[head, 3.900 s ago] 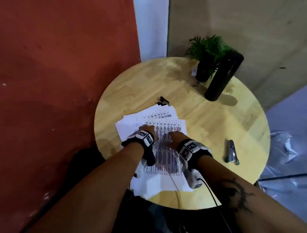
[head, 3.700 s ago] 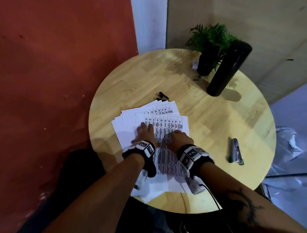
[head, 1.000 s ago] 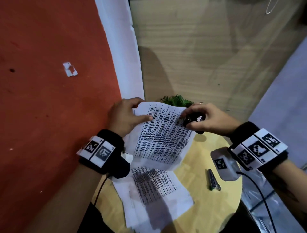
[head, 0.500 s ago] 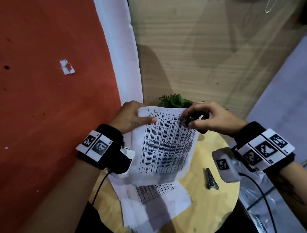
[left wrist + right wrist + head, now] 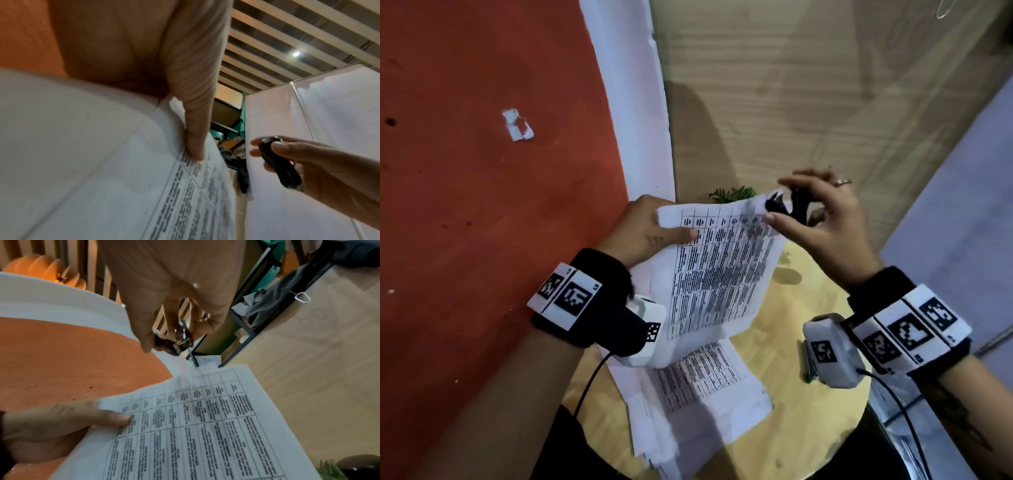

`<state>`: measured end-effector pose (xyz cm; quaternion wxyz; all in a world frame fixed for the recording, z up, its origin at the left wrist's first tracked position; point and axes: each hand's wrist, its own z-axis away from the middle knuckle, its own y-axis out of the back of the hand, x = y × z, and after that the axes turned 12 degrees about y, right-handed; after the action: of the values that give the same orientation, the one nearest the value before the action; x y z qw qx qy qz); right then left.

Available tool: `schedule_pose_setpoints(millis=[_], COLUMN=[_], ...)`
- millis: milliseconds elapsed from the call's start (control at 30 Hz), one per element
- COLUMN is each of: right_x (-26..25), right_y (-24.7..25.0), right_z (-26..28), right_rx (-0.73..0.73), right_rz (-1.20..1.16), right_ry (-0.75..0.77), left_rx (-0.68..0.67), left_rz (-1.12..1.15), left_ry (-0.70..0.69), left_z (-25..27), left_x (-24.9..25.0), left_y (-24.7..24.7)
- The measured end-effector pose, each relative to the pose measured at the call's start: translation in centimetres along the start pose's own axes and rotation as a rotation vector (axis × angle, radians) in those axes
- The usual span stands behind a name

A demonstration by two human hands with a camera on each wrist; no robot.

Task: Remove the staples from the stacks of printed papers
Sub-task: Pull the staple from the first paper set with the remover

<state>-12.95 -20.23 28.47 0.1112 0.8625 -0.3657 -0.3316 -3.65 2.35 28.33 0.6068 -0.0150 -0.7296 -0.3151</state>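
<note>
My left hand (image 5: 643, 229) holds a stapled set of printed papers (image 5: 715, 274) up in the air by its top left corner, thumb (image 5: 115, 417) across the printed table. My right hand (image 5: 815, 219) holds a black staple remover (image 5: 786, 205) between thumb and fingers, just off the papers' top right corner. The remover's metal claws (image 5: 183, 335) show in the right wrist view, a little above the sheet's corner (image 5: 185, 374). In the left wrist view the remover (image 5: 277, 162) is apart from the paper edge. I cannot see a staple.
More printed papers (image 5: 702, 404) lie fanned on the round wooden table (image 5: 808, 428) below. A stapler (image 5: 809, 371) lies on the table, mostly hidden behind my right wrist camera. A green plant (image 5: 732, 193) peeks over the held sheet. A red wall is to the left.
From pressing the papers flat on the table, both hands have lifted one set into the air. In the last half second my right hand pulled the remover up and right, off the papers' corner.
</note>
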Motion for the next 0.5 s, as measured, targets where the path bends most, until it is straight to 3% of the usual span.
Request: schedule_pose_setpoints(millis=[67, 300, 367, 500], right_x=[-1.1, -2.2, -2.8, -3.5], right_y=[-0.5, -4.1, -4.9, -5.9], right_z=[0.3, 1.4, 1.5, 0.9], right_rx=[0.058, 0.051, 0.003, -0.094], right_rz=[0.006, -0.193, -0.090, 0.222], right_ry=[0.009, -0.103, 0.012, 0.399], left_rx=[0.048, 0.066, 0.058, 0.083], left_rz=[0.007, 0.100, 0.125, 0.168], left_ry=[0.013, 0.035, 0.032, 0.027], left_z=[0.2, 1.1, 1.2, 1.0], left_x=[-0.2, -0.3, 0.0, 0.2], left_y=[-0.2, -0.4, -0.2, 0.4])
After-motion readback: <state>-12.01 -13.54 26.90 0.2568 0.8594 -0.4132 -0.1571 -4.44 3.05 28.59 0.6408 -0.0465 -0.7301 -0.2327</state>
